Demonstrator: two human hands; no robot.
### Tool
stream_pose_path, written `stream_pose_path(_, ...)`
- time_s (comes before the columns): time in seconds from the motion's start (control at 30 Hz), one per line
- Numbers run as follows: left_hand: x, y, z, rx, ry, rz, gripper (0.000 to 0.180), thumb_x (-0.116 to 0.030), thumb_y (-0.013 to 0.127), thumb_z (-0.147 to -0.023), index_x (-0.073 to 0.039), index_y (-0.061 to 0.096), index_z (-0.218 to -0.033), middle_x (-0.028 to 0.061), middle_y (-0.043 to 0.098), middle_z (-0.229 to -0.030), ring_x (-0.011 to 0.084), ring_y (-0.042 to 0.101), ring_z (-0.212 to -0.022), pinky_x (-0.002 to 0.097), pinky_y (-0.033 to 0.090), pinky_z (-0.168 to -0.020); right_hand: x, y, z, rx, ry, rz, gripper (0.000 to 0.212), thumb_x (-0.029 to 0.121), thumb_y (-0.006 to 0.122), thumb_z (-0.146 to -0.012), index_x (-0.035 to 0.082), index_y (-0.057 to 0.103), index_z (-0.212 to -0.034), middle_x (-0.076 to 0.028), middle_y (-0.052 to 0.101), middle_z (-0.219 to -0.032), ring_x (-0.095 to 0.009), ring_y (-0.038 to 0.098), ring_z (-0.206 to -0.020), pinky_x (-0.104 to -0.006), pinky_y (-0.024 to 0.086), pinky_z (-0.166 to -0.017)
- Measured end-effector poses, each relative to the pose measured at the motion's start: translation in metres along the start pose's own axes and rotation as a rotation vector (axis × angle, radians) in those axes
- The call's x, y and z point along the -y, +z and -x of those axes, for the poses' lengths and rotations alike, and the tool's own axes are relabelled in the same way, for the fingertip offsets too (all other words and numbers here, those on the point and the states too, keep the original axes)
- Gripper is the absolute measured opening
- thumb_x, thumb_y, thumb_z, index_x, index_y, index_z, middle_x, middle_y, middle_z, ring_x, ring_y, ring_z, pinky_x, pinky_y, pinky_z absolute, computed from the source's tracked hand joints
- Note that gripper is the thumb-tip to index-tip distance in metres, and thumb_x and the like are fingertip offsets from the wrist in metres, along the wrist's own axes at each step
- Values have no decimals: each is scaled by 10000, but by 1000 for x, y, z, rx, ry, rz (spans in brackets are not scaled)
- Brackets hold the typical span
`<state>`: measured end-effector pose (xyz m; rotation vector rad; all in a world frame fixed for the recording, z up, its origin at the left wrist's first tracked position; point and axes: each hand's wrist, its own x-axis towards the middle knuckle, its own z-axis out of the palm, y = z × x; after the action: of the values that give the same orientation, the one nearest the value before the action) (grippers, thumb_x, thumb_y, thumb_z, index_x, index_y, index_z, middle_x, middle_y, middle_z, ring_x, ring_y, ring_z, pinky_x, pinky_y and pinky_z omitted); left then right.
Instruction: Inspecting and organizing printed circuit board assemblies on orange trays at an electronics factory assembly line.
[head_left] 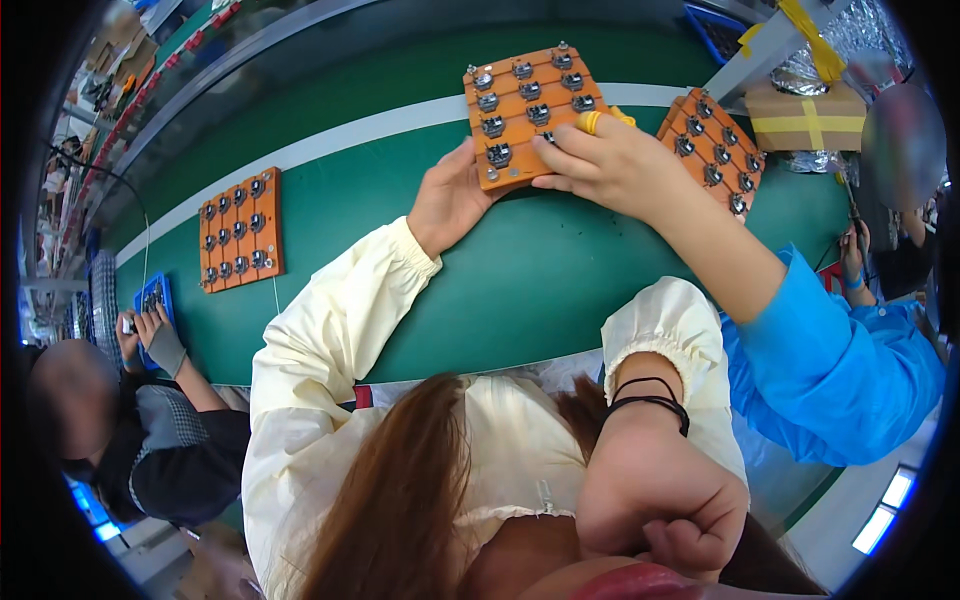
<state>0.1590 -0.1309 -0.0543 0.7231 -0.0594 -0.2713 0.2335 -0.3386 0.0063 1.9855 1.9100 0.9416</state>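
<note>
An orange board (530, 100) carries rows of small dark metal parts and is held tilted up above the bench. My left hand (452, 198), in a cream sleeve, grips its lower left edge, fingers partly hidden behind it. A co-worker's hand (610, 165) with yellow finger covers, reaching from the right in a blue sleeve, touches the lower right of the same board. My right hand (660, 495), with black bands round its wrist, is raised close to me, away from the board. Its fingers are curled in and nothing shows in them.
The green bench (480, 290) runs across. A similar loaded board (240, 230) lies left; more stacked boards (712, 150) lie right. Another person's hands (155, 335) work at a blue tray (153, 295) far left. A taped cardboard box (805, 118) stands at the back right.
</note>
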Motion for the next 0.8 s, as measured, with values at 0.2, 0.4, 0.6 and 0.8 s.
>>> stream_pose_path(0.2,1,-4,5,-32,49,40,456,-184,557,-885,-34,349,-1262,113,482,-1227,233,480,-1148,390,400,-998,5,11,-3,-51,-45,-186,201,207,599,-795,136,626,-981,21,506,-1123,-155,497,-986,-297,451,-745)
stream_pose_path(0.4,4,2,4,-86,71,-51,394,-86,577,-861,-20,377,-1195,144,502,-1179,231,519,-1097,398,406,-991,-8,-43,31,273,-173,-14,335,158,528,-815,148,544,-1150,43,427,-1297,-143,444,-1150,-279,430,-890)
stream_pose_path(0.6,-1,2,7,-254,93,-143,368,-35,549,-855,1,387,-1183,151,518,-1158,238,525,-1092,393,438,-953,23,-90,6,-43,-162,47,248,172,491,-837,143,503,-1083,38,437,-1132,-131,409,-1032,-284,397,-838)
stream_pose_path(0.8,-21,-20,28,-185,67,-99,458,-38,584,-810,16,394,-1223,147,528,-1159,234,549,-1068,379,472,-913,46,-130,-10,-669,-198,58,106,210,465,-856,137,476,-934,41,406,-918,-110,381,-810,-268,368,-691)
